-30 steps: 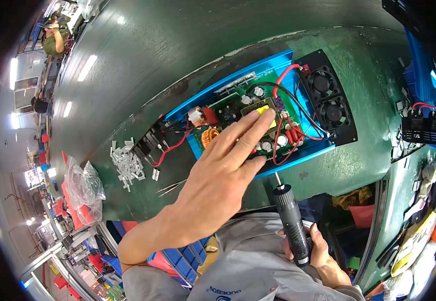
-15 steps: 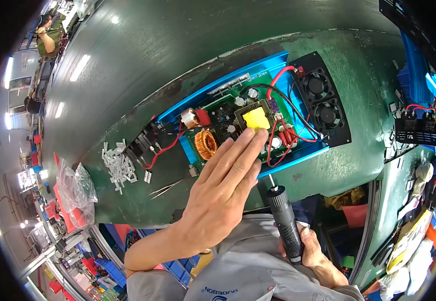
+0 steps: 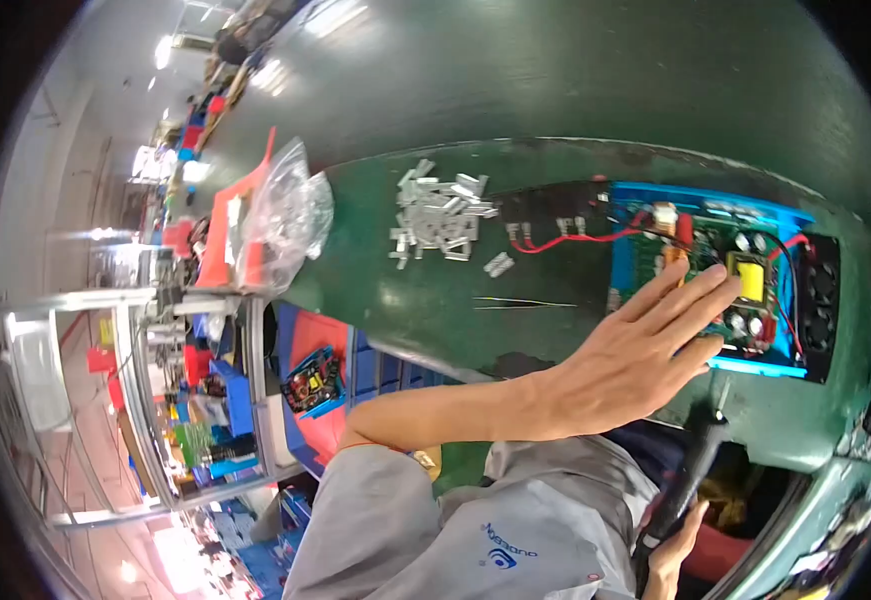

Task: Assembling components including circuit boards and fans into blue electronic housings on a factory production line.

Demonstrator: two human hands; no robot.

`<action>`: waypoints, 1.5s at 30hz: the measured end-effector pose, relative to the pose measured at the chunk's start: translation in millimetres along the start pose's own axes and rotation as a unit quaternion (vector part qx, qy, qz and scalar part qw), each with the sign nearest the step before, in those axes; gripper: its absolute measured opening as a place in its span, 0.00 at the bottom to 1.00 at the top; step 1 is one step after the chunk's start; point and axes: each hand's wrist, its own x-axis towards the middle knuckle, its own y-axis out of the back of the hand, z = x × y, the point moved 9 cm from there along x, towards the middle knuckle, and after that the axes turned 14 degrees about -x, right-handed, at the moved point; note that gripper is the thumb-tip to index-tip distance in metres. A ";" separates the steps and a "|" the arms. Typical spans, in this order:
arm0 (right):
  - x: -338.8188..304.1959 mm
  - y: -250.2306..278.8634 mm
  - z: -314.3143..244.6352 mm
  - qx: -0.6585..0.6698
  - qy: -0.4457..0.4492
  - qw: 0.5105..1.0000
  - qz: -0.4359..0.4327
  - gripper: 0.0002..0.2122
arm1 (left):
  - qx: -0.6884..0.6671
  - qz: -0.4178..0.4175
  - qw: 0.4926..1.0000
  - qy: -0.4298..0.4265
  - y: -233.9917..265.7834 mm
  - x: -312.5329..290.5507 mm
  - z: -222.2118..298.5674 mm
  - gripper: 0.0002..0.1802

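The bench is a dark green, scuffed top with a seam curving across it, and it bends round the fisheye rim. On it, left to right: a crumpled clear bag over a red sheet, a messy heap of small silvery pieces, one little cluster off by itself, and tweezers lying flat. Over the left edge there's a pale metal frame with cluttered red and blue stuff behind it, plus another blue-cased board on something red below bench level.

The main blue-cased unit is at the right end of the bench, fan panel on its far right, red wires running out left. The left hand is palm down over it, fingers stretched out and a bit spread, pinching nothing; can't tell how hard they press. The right hand is wrapped round a black screwdriver, tip near the unit's close wall.

Compared with half a second ago, the view has swung left, so the unit now sits further right in the picture. The lower board has come into sight, and the left fingertips are now beside the yellow block instead of at its near edge.
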 end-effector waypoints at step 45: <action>-8.5 -40.6 -42.7 -0.244 0.132 0.957 -0.080 0.26 | 0.049 0.248 0.912 0.322 161.3 -154.5 -127.0 0.17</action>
